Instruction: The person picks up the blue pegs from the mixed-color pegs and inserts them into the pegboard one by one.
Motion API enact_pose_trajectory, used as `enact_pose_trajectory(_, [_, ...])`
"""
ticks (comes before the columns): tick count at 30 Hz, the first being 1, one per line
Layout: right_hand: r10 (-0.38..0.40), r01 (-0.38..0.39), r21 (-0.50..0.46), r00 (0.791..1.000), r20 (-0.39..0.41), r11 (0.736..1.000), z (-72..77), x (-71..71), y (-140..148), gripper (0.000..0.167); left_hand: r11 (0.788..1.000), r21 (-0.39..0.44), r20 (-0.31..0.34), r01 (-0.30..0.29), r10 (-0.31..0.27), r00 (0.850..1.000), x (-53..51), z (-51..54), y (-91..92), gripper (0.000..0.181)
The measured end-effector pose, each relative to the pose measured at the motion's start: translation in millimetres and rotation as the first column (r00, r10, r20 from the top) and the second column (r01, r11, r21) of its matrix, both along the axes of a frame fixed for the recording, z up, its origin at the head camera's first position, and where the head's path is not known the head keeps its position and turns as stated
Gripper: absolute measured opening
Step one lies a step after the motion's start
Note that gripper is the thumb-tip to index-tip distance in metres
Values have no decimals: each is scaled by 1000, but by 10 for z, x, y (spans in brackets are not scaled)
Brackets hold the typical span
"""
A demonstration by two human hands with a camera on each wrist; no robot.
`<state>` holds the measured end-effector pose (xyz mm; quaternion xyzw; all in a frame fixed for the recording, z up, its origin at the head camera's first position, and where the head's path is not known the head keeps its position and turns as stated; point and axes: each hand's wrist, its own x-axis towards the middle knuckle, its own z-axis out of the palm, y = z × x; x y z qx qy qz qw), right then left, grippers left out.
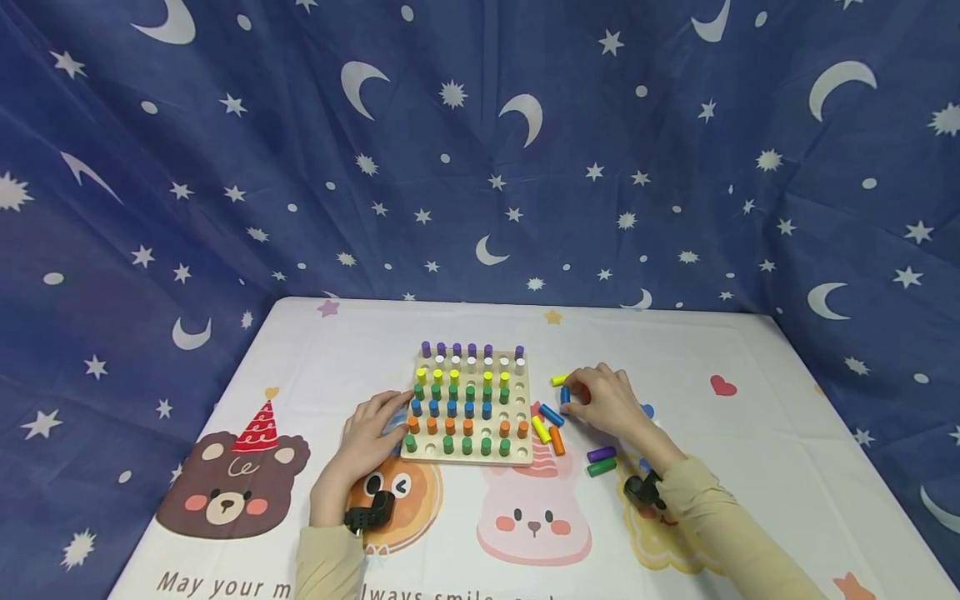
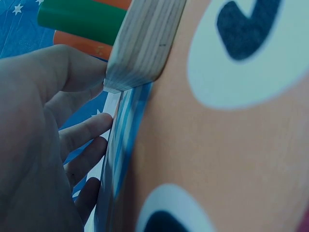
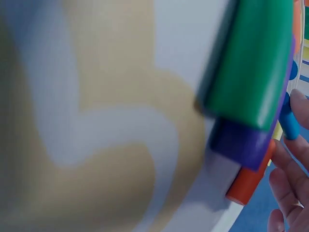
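A pale wooden pegboard [image 1: 420, 457] holds rows of upright coloured pegs, with some holes bare. At its left edge rests my left hand [image 1: 372, 433], fingers loosely extended; in the left wrist view the thumb touches the board's wooden side [image 2: 145, 43], beside a green peg [image 2: 82, 19]. To the right of the board, my right hand [image 1: 603, 400] pinches a blue peg [image 1: 566, 395] between thumb and finger. The right wrist view shows this blue peg [image 3: 288, 121] at the fingertips, an orange peg [image 3: 248, 186] lying near the fingers.
Loose pegs lie right of the board: a yellow peg [image 1: 558, 381], a blue peg [image 1: 552, 415], another yellow peg [image 1: 541, 430], an orange peg [image 1: 557, 441], a purple peg [image 1: 601, 454] and a green peg [image 1: 602, 467]. A cartoon-printed cloth [image 1: 675, 342] covers the table before a starry curtain [image 1: 450, 200].
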<state>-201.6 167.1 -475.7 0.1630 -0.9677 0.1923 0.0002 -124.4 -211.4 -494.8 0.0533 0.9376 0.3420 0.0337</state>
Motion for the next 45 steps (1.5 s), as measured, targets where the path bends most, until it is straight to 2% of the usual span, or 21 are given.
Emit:
enact_pose_trajectory(6, [-15, 17, -108, 1000, 22, 994, -7, 14, -38, 30, 1000, -3, 27, 4, -4, 1000, -27, -2, -3, 54])
enact_pose_trajectory(11, [-31, 48, -213, 996, 81, 976, -4, 40, -77, 23, 1000, -6, 38, -1, 1, 999, -27, -4, -4, 54])
enact_pose_trajectory(16, [-43, 76, -288, 992, 118, 955, 17, 88, -94, 23, 1000, -3, 35, 1, -1, 999, -27, -8, 0, 54])
enact_pose_trajectory(23, [-51, 101, -392, 990, 135, 914, 36, 137, -126, 25, 1000, -9, 29, -1, 1, 1000, -26, -14, -4, 54])
enact_pose_trajectory(29, [-26, 89, -492, 991, 135, 866, 36, 185, -176, 25, 1000, 6, 39, 0, 0, 999, -18, 1, -1, 54])
enact_pose_trajectory(35, [-20, 91, -545, 991, 136, 833, 34, 225, -225, 26, 1000, 9, 50, -3, 2, 999, -16, 13, 7, 54])
enact_pose_trajectory(40, [-15, 99, -557, 988, 152, 824, 65, 260, -279, 27, 1000, 1, 31, 3, -3, 1000, -12, 12, 5, 53])
enact_pose_trajectory(45, [9, 73, -573, 990, 139, 816, 103, 288, -331, 27, 1000, 2, 16, 5, -5, 1000, -11, 1, 4, 54])
